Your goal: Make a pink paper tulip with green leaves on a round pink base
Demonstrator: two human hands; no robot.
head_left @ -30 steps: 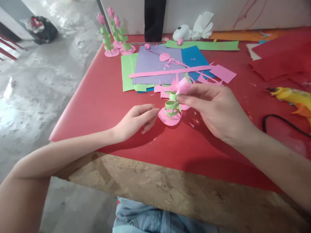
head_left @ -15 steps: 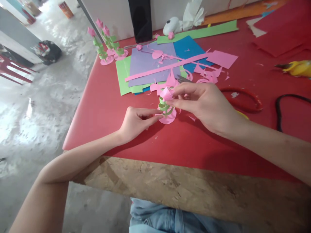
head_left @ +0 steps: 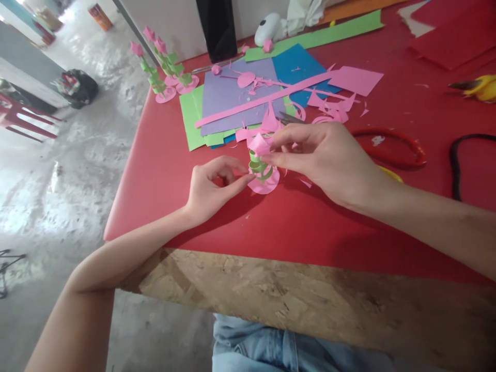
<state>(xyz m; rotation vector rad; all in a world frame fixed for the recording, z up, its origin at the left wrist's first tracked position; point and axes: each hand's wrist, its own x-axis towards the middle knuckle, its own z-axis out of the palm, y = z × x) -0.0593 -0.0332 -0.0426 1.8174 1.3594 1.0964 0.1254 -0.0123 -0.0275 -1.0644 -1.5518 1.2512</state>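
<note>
A small paper flower (head_left: 259, 145) stands upright near the front of the red table, with a pink bud, curled green leaves (head_left: 257, 166) and a round pink base (head_left: 264, 187). My right hand (head_left: 323, 160) pinches the bud from the right between thumb and fingers. On the left, my left hand (head_left: 217, 186) has its thumb and fingers parted, the thumb tip by the edge of the base. Behind the flower lie pink paper scraps (head_left: 270, 121) and partly hidden scissors (head_left: 290, 119).
Several finished paper flowers (head_left: 160, 67) stand at the back left corner. Purple paper (head_left: 220, 103), blue paper (head_left: 300, 67) and a pink strip (head_left: 240, 108) lie behind my hands. To the right are a red loop (head_left: 403, 150), a black cord (head_left: 455, 165) and a yellow-handled tool (head_left: 484, 88).
My left hand's fingers have parted and drawn back from the flower's base. My right hand still pinches the bud. The camera view has shifted slightly.
</note>
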